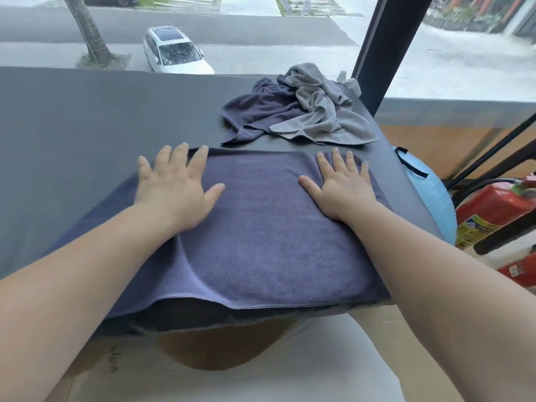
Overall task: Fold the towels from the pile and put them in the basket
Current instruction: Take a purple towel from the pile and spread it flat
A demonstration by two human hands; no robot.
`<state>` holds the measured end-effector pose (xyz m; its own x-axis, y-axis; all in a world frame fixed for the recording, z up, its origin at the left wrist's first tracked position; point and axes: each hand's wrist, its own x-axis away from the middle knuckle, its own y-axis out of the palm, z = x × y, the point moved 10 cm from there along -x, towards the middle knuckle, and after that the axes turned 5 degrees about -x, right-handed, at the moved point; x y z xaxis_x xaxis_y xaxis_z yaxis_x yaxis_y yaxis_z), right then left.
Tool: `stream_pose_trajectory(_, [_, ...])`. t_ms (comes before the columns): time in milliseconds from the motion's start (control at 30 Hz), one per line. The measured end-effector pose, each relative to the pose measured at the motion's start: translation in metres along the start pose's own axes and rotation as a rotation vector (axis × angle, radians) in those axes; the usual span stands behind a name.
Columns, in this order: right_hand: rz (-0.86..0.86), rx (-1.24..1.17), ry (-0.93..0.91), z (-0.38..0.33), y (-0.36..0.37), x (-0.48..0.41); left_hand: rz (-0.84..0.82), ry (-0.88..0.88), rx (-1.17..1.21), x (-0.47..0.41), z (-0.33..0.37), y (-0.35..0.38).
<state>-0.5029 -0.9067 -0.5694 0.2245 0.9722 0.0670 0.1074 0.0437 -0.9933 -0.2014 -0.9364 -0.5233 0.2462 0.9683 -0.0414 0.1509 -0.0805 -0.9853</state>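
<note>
A dark blue towel lies spread flat on the dark grey table, its near edge hanging over the table's front. My left hand presses flat on the towel's far left part, fingers straight and spread. My right hand presses flat on its far right part in the same way. Behind it, at the back right of the table, sits the pile of crumpled towels: a light grey one on top of a dark blue one. The blue basket shows partly beyond the table's right edge.
A window runs behind the table, with a black frame post at the back right. Red fire extinguishers stand on the floor to the right, next to black metal bars. The table's left half is bare grey surface.
</note>
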Motion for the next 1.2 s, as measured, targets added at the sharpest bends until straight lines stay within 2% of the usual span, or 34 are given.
stream_pose_trajectory(100, [0.123, 0.002, -0.019, 0.005, -0.024, -0.004, -0.062, 0.157, 0.049, 0.002, 0.062, 0.001])
stream_pose_trajectory(200, [0.311, -0.04, 0.201, 0.049, -0.061, -0.006, -0.135, 0.213, 0.09, -0.002, 0.1, 0.013])
stream_pose_trajectory(300, [0.231, -0.043, 0.33, 0.084, -0.061, -0.01, -0.171, 0.212, 0.11, -0.003, 0.115, 0.028])
stream_pose_trajectory(367, [0.202, -0.107, 0.301, 0.087, -0.055, -0.014, -0.158, 0.201, 0.117, -0.002, 0.117, 0.033])
stream_pose_trajectory(533, [0.326, -0.406, 0.143, 0.075, -0.065, -0.013, -0.13, 0.185, 0.106, -0.002, 0.116, 0.035])
stream_pose_trajectory(667, [0.307, -0.589, 0.032, 0.076, -0.065, -0.017, -0.133, 0.184, 0.098, -0.002, 0.117, 0.038])
stream_pose_trajectory(767, [0.299, -0.524, 0.027, 0.085, -0.062, -0.024, -0.133, 0.183, 0.088, -0.003, 0.117, 0.039])
stream_pose_trajectory(900, [0.192, -0.168, 0.135, 0.095, -0.048, -0.027, -0.143, 0.189, 0.08, -0.003, 0.119, 0.04])
stream_pose_trajectory(967, [0.193, -0.051, 0.151, 0.081, -0.055, -0.021, -0.155, 0.187, 0.08, -0.004, 0.118, 0.041])
stream_pose_trajectory(1067, [0.248, -0.131, 0.0, 0.02, -0.067, -0.005, -0.183, 0.191, 0.087, -0.002, 0.118, 0.04])
stream_pose_trajectory(1133, [0.148, -0.211, -0.105, -0.032, -0.055, 0.008, -0.219, 0.212, 0.137, -0.004, 0.119, 0.039])
stream_pose_trajectory(1200, [-0.053, -0.275, -0.142, -0.073, -0.023, 0.022, -0.216, 0.24, 0.275, -0.009, 0.11, 0.029])
